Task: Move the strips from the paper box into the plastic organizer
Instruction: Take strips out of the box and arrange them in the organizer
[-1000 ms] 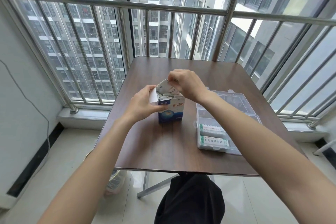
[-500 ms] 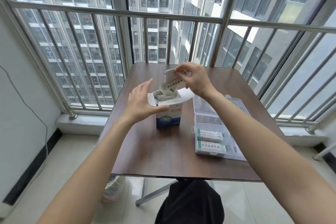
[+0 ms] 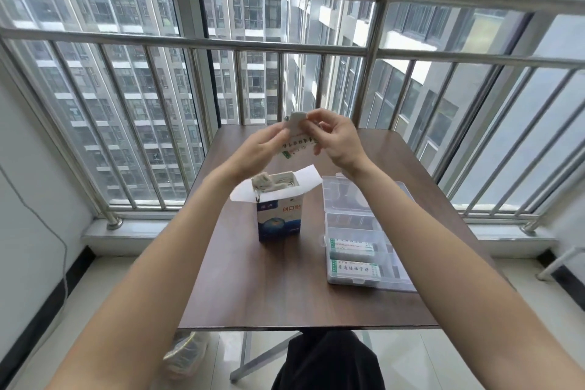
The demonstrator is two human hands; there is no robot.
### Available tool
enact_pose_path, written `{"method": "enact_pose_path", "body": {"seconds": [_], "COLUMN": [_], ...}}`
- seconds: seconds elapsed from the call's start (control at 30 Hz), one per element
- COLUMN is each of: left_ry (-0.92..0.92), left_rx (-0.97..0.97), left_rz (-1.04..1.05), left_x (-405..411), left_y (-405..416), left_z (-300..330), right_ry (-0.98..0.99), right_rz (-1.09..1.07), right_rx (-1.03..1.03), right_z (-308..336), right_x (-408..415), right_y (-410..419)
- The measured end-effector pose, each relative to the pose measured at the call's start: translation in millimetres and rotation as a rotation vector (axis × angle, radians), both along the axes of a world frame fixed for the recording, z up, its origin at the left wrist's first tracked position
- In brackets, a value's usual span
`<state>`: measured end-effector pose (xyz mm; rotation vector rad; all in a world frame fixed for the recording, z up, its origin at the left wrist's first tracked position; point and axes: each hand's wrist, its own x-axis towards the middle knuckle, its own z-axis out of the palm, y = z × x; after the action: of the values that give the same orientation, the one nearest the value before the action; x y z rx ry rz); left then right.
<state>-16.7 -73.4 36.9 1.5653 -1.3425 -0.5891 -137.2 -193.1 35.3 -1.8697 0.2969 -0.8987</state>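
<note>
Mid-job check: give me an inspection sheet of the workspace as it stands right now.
Surface: brown table, by a railed window.
Job's things: paper box upright, flaps open, strips still inside; organizer to its right, lid open, strips in the two near compartments.
Clutter: nothing seen on the table; a bag on the floor under it.
Grips: left hand and right hand hold a bunch of strips above the box.
Cables: one wire on the left wall.
Surroundings: railing, tower blocks outside.
</note>
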Motion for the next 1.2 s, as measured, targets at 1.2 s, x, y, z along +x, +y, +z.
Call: {"method": "enact_pose_path", "body": {"seconds": [1.2], "left_ry": [0.351], "left_rx": [0.090], "left_rz": [0.041], "left_x": [-138], "left_y": [5], "left_z": [-92], "right_ry": [0.333], "right_rz": [-0.161], "right_rx": [0.297], "right_z": [-74], "right_x": [-183], "right_y": [17]}}
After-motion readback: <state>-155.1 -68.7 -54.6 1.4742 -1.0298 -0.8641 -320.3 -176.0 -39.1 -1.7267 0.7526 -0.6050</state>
